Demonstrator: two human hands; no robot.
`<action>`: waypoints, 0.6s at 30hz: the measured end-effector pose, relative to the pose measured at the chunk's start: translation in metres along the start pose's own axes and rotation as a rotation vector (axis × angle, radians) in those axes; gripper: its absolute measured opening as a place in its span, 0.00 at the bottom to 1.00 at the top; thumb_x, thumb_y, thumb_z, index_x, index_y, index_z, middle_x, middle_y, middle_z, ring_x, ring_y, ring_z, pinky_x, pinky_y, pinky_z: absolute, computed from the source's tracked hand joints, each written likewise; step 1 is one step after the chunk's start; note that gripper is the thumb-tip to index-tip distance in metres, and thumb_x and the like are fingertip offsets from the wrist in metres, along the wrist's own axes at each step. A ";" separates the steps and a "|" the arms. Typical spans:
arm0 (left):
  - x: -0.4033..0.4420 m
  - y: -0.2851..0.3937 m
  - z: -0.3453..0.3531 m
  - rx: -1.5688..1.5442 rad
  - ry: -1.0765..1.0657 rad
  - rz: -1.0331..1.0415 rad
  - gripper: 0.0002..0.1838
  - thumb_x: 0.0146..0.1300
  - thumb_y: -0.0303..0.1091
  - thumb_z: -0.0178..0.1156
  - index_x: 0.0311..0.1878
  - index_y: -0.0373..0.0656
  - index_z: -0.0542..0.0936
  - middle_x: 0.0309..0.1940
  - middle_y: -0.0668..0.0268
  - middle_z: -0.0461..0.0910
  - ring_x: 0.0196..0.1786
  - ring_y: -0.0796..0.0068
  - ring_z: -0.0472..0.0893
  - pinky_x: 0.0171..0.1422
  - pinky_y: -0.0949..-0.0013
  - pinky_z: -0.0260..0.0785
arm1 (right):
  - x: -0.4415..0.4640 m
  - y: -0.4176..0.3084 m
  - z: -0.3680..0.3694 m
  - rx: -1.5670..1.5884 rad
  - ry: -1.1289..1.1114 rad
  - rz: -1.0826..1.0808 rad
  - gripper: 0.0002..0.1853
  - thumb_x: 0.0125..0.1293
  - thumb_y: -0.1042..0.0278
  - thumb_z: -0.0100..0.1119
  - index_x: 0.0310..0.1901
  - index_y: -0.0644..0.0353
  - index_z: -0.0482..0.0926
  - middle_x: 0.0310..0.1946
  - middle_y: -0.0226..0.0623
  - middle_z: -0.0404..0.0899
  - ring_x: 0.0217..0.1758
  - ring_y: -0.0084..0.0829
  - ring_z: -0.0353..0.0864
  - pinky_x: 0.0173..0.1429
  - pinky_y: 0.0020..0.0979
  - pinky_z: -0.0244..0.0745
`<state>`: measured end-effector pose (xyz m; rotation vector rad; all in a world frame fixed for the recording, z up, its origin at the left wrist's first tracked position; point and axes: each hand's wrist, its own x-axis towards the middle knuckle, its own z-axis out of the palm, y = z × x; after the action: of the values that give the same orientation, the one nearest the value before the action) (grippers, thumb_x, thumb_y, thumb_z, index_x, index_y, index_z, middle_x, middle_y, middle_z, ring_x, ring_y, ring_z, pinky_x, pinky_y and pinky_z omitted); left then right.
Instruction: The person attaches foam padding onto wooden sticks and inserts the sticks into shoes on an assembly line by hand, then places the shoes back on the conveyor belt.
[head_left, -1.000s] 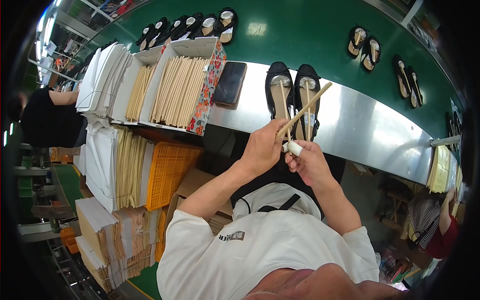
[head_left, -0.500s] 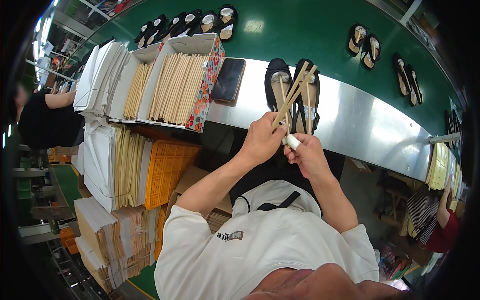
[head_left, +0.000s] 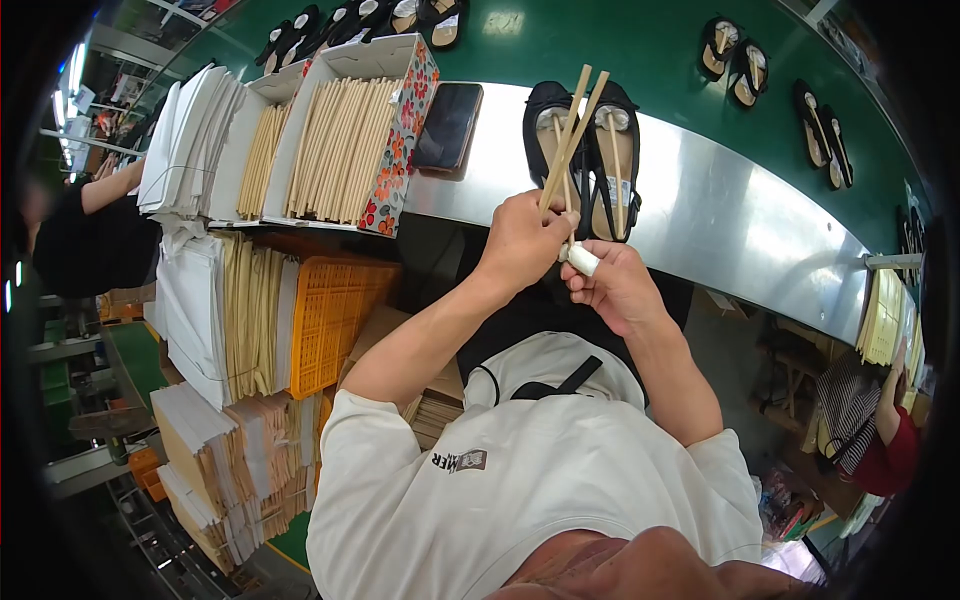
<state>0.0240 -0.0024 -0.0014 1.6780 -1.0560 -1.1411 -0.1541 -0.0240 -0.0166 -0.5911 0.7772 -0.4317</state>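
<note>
A pair of black flat sandals stands at the metal edge, the left sandal [head_left: 541,150] nearer my left hand and the right sandal [head_left: 628,150] beside it. My left hand [head_left: 525,240] is closed around a few wooden sticks [head_left: 580,125] that slant up over the left sandal. My right hand [head_left: 620,285] is closed too, a white wrap [head_left: 582,261] on one of its fingers. Its fingertips meet the lower end of a stick lying along the left sandal. The exact grip there is partly hidden. Another stick [head_left: 616,170] lies inside the right sandal.
A flowered box [head_left: 398,150] of wooden sticks [head_left: 340,150] and a dark phone [head_left: 448,125] are on my left. Stacked paper [head_left: 195,310] and an orange crate [head_left: 340,320] stand below. More sandals [head_left: 745,70] lie on the green belt [head_left: 600,40]. Other people are at both sides.
The view has shifted slightly, so the sandals and box appear higher and farther left. My left hand still holds the sticks, and both hands stay close together at the left sandal.
</note>
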 end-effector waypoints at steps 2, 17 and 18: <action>-0.003 0.010 -0.002 0.095 0.006 0.037 0.14 0.68 0.36 0.66 0.40 0.30 0.85 0.25 0.54 0.85 0.30 0.62 0.86 0.39 0.59 0.76 | 0.001 0.001 0.000 -0.129 0.004 -0.104 0.05 0.75 0.72 0.62 0.43 0.63 0.84 0.32 0.31 0.86 0.30 0.18 0.82 0.34 0.20 0.78; -0.008 0.014 -0.001 0.258 0.049 0.149 0.16 0.72 0.39 0.62 0.42 0.31 0.83 0.26 0.50 0.84 0.32 0.54 0.85 0.40 0.55 0.76 | 0.003 0.009 0.010 -0.721 0.174 -0.576 0.08 0.73 0.78 0.56 0.47 0.68 0.83 0.30 0.38 0.86 0.29 0.28 0.84 0.36 0.30 0.80; -0.008 0.016 -0.002 0.227 0.037 0.147 0.18 0.72 0.41 0.61 0.36 0.31 0.81 0.26 0.47 0.83 0.33 0.43 0.86 0.41 0.50 0.76 | 0.005 0.009 0.007 -0.722 0.171 -0.580 0.08 0.73 0.78 0.56 0.47 0.68 0.83 0.30 0.38 0.86 0.29 0.28 0.84 0.36 0.30 0.80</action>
<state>0.0214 0.0005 0.0158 1.7557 -1.3018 -0.9199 -0.1445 -0.0174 -0.0210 -1.4882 0.9202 -0.7434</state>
